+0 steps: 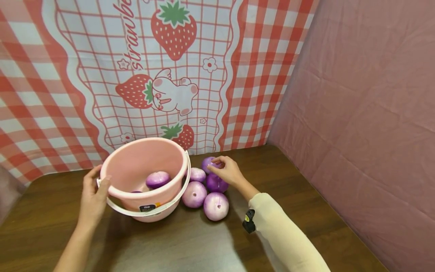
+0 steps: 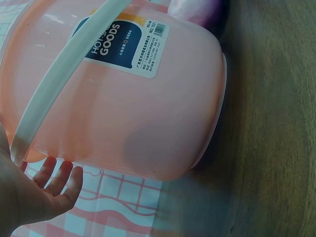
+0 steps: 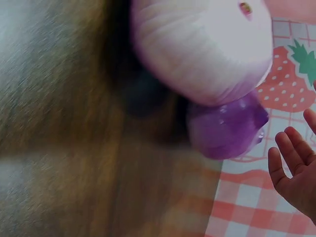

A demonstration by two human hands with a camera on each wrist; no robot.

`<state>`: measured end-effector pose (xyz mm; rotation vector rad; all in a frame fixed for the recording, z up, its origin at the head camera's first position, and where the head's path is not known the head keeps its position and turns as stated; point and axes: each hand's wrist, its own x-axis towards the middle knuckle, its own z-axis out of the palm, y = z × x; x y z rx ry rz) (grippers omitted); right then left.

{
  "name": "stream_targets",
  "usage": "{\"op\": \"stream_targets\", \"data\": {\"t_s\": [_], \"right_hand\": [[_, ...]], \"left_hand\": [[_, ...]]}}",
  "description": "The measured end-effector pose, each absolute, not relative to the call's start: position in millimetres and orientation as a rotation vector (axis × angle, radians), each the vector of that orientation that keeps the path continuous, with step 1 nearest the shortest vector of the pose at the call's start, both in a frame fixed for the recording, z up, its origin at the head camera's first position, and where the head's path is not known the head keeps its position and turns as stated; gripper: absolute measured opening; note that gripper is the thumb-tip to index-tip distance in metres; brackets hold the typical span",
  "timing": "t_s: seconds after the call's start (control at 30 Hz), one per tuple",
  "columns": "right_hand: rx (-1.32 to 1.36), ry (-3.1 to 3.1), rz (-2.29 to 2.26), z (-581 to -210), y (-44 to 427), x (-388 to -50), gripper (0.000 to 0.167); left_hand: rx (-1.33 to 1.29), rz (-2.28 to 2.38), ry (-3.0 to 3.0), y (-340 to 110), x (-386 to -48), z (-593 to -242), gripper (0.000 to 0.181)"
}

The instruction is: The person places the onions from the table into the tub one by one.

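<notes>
Left hand (image 1: 93, 196) grips pink bucket (image 1: 136, 162) at left rim. Right hand (image 1: 229, 170), fingers spread, at far purple onion (image 1: 206, 164); should cup its sides, bucket steady.

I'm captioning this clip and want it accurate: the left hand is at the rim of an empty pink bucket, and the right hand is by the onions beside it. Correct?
Not quite: the pink bucket isn't empty; the head view shows an onion inside. The left hand is at its rim, the right hand by the onions beside it.
</notes>
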<state>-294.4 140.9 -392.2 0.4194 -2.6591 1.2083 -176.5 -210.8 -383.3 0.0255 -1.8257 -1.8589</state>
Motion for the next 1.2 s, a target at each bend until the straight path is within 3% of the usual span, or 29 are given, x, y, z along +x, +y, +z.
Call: {"op": "stream_targets", "data": {"t_s": [0.73, 1.2], "right_hand": [[0.399, -2.762, 1.16, -424.0, 166.3, -287.1, 0.038], [0.367, -2.849, 1.162, -434.8, 168.9, -285.8, 0.057]], "left_hand": [[0.056, -1.878, -1.825, -210.2, -176.1, -382.9, 0.035], [0.047, -1.863, -1.829, -210.3, -175.9, -382.7, 0.033]]}}
